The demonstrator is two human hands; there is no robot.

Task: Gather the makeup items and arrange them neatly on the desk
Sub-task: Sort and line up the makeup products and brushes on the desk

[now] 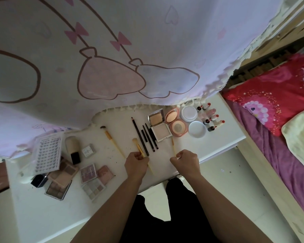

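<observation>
My left hand (135,164) grips a yellow-handled makeup brush (136,145) whose bristles point away from me. My right hand (186,162) pinches a second thin yellow-handled brush (173,146). Between and beyond them lie several black pencils (144,135) in a row on the white desk (225,137). A third yellow brush (111,137) lies to the left. Open powder compacts (159,126), a pink compact (175,122), white round jars (193,121) and several lipsticks (211,117) stand at the right. Eyeshadow palettes (93,178), a lash tray (48,152) and a foundation bottle (73,148) lie jumbled at the left.
A pale curtain (112,58) with pink bows hangs over the desk's far edge. A bed with a red pillow (274,100) and purple sheet lies to the right. My dark-clothed legs (165,216) are below the desk's near edge.
</observation>
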